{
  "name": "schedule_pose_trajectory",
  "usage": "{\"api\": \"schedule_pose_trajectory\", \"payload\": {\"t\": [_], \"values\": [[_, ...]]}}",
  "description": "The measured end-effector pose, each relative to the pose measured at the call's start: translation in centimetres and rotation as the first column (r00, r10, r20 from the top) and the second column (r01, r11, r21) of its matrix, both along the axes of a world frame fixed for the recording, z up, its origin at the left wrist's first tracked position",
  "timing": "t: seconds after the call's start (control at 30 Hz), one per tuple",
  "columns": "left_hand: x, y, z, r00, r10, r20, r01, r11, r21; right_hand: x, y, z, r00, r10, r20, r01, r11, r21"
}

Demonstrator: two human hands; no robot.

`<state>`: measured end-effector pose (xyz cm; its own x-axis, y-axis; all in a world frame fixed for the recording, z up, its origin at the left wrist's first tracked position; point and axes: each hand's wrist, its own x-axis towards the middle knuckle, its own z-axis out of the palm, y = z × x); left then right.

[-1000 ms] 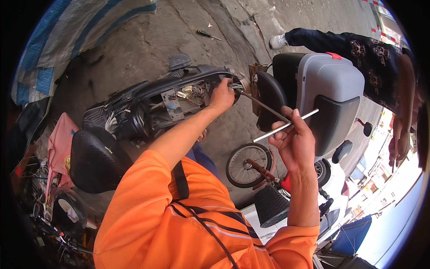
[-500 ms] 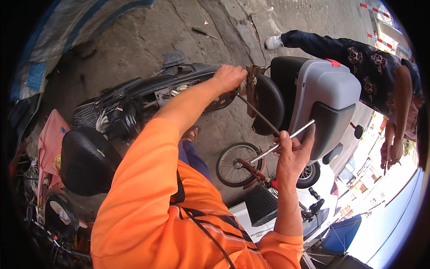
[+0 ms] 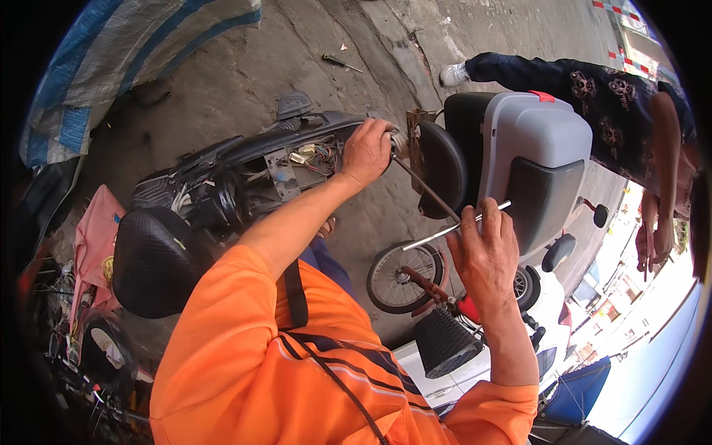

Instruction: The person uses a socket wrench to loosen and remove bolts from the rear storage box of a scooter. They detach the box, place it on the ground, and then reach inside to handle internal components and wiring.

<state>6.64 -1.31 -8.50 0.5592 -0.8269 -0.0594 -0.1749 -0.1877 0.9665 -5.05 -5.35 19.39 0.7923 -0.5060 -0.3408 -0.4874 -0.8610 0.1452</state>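
A long-shafted T-handle wrench (image 3: 426, 187) slants between my hands. My right hand (image 3: 489, 248), back turned up, has its fingers closed over the wrench's crossbar where it meets the shaft. My left hand (image 3: 367, 153) is closed around the shaft's far end, against the end of a partly stripped black scooter body (image 3: 259, 152). What lies under those fingers is hidden, so I cannot tell what the wrench tip sits on. Beside my left forearm, wires and connectors (image 3: 308, 157) show in an open bay of the scooter.
A black scooter seat (image 3: 159, 263) lies at left, near a pink cloth (image 3: 95, 237). A screwdriver (image 3: 341, 62) is on the concrete. At right stand a grey top box (image 3: 538, 141), a round black backrest pad (image 3: 443, 170), a bicycle wheel (image 3: 404, 278) and a person in dark clothes (image 3: 593, 89).
My right hand has turned from fingers beneath the crossbar to fingers over it. The crossbar has rotated to lie flatter. My left hand has shifted slightly left and down in the view.
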Motion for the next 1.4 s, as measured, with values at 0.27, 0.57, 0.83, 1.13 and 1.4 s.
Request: {"api": "schedule_pose_trajectory", "payload": {"t": [0.27, 0.57, 0.83, 1.13, 1.4], "values": [[-4.9, 3.4, 11.7, 0.951, -0.283, -0.122, 0.238, 0.927, -0.290, 1.3, 0.5, -3.0, 0.016, -0.995, -0.103, 0.570, -0.075, 0.818], [-5.2, 1.8, 11.0, 0.985, -0.164, -0.043, 0.147, 0.952, -0.268, 0.4, -0.9, 1.1, 0.993, 0.107, 0.053, -0.101, 0.990, -0.104], [-5.6, 2.3, 11.0, 0.988, -0.146, 0.056, 0.156, 0.940, -0.304, 1.2, 0.3, -2.6, 0.555, -0.822, 0.125, 0.688, 0.538, 0.487], [-5.6, 1.7, 10.2, 0.990, -0.118, 0.082, 0.132, 0.968, -0.211, 0.0, -0.2, -0.2, 0.857, -0.360, 0.370, 0.375, 0.927, 0.034], [-5.3, 2.0, 10.9, 0.985, -0.158, 0.068, 0.170, 0.957, -0.234, 1.5, 0.4, -3.2, 0.534, -0.842, 0.078, 0.741, 0.510, 0.438]]}}
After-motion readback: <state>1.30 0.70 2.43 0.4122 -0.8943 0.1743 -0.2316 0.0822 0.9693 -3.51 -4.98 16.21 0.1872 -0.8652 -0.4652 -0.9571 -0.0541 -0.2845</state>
